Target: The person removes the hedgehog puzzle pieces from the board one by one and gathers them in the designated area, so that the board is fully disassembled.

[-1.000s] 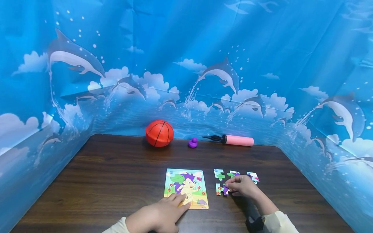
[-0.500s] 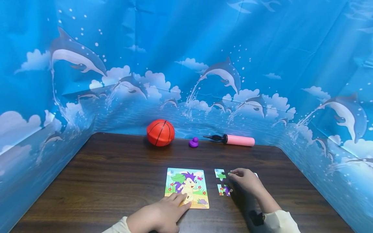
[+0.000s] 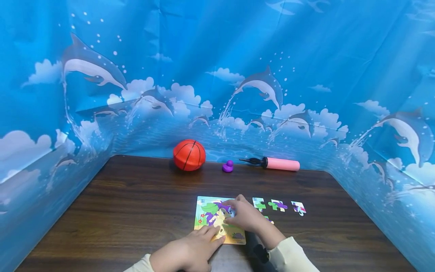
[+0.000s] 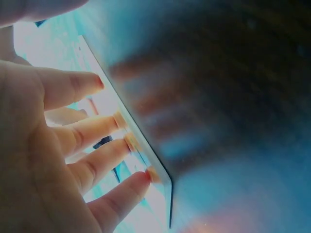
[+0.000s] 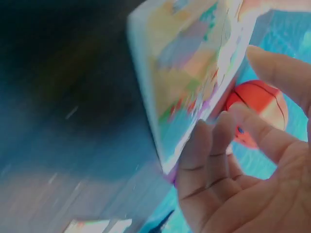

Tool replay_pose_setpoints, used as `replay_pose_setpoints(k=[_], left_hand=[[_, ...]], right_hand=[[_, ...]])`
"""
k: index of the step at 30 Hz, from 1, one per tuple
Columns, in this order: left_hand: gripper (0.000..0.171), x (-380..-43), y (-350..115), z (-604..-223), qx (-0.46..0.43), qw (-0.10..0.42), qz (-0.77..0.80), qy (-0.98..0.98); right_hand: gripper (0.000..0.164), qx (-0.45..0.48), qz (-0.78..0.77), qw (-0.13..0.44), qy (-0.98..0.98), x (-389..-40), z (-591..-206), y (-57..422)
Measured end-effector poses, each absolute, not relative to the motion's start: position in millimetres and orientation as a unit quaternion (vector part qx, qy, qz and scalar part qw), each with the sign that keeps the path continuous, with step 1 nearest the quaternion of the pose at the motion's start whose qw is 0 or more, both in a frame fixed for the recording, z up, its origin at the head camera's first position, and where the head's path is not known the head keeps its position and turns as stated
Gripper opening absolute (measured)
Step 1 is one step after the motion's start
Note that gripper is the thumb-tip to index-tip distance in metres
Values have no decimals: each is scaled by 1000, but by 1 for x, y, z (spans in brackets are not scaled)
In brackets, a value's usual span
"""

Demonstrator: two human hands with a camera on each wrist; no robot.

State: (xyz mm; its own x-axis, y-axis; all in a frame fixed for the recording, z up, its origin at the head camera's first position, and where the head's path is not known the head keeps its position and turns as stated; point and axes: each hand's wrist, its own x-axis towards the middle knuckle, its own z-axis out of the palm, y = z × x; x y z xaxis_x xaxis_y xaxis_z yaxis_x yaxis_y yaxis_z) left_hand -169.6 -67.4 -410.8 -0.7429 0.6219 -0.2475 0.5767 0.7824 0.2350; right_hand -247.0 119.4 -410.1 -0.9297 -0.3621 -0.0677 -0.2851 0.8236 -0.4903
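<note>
The puzzle board, with a cartoon hedgehog printed on it, lies flat on the table. My left hand rests on its lower left part, fingers extended; the left wrist view shows several fingertips against the board near its edge. Over the board's right half is my right hand, partly covering the picture. In the right wrist view its fingers are spread and slightly bent, with no object visible between them. Several puzzle pieces lie right of the board: a corner piece, a purple-and-green piece, a butterfly piece, and one mostly hidden behind the right hand.
Along the back of the dark wooden table stand a red basketball, a purple rubber duck and a pink hand pump. A blue dolphin-print backdrop encloses the back and sides.
My right hand has left the loose pieces and moved left over the board, uncovering the upper row of pieces. My left hand has stayed on the board.
</note>
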Motion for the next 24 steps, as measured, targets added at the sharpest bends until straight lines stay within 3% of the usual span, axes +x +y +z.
replay_pose_setpoints(k=[5, 17, 24], left_hand=[[74, -169, -65, -409, 327, 154, 57, 931], [74, -168, -63, -410, 326, 161, 57, 930], [74, -165, -63, -411, 349, 114, 28, 930]], right_hand=[[58, -167, -232, 112, 952, -251, -414, 111], [47, -165, -238, 133, 948, -256, -411, 108], [52, -150, -250, 141, 946, -257, -409, 106]])
